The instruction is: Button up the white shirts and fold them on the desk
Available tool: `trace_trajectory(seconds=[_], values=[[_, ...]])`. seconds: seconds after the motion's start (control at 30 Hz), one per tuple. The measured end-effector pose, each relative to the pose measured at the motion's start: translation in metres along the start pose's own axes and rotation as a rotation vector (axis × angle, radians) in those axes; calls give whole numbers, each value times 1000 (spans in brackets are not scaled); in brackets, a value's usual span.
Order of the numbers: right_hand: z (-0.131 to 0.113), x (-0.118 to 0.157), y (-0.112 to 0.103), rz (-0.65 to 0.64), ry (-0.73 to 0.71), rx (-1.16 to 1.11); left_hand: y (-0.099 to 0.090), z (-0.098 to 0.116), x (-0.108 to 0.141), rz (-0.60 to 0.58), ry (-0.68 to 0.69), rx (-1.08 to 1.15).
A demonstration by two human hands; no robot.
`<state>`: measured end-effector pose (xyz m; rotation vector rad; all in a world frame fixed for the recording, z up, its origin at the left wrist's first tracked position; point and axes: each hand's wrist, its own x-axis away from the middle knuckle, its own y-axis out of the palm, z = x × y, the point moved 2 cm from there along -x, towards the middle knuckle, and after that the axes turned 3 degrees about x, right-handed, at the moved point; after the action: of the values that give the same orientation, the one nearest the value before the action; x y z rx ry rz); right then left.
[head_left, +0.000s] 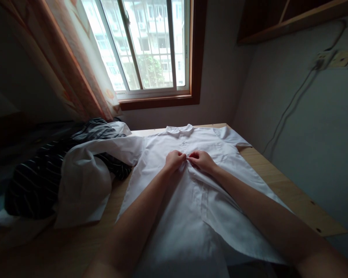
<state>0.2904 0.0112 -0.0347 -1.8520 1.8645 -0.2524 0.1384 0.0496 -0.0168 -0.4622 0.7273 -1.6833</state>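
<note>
A white shirt [168, 200] lies spread on a wooden table [292, 185], collar toward the window. Its front is fastened near the collar and parts below the chest, where one front edge is folded over to the right. At the chest, my left hand [175, 159] pinches the shirt's front edge. My right hand [202, 160] is closed on the other side of the same spot, fingertips nearly touching those of my left. The button between them is too small to make out. The sleeve on the left drapes over dark clothes.
Dark striped clothes [34, 185] are heaped at the left. Behind the table are a window [150, 46] and an orange-patterned curtain [66, 50]. A cable [290, 104] hangs from a socket on the right wall, below a shelf [295, 23].
</note>
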Motion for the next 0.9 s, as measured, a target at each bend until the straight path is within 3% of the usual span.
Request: trace_trajectory(seconds=[0.2,0.37,0.5,0.63,0.77,0.9], values=[[-9,7,-2,110,-120,198,0,-2,-1,-5,14,-23],[-16,14,2,107,-247,481,0,-1,-1,-1,18,-60],[-24,19,14,12,-352,649,2,2,-1,8,31,-87],[-25,18,16,29,-319,609,3,2,-2,6,39,-85],[-20,16,5,113,-227,406,1,0,-3,-8,45,-60],[-16,17,-3,180,-171,407,-1,-1,-4,-17,46,-16]])
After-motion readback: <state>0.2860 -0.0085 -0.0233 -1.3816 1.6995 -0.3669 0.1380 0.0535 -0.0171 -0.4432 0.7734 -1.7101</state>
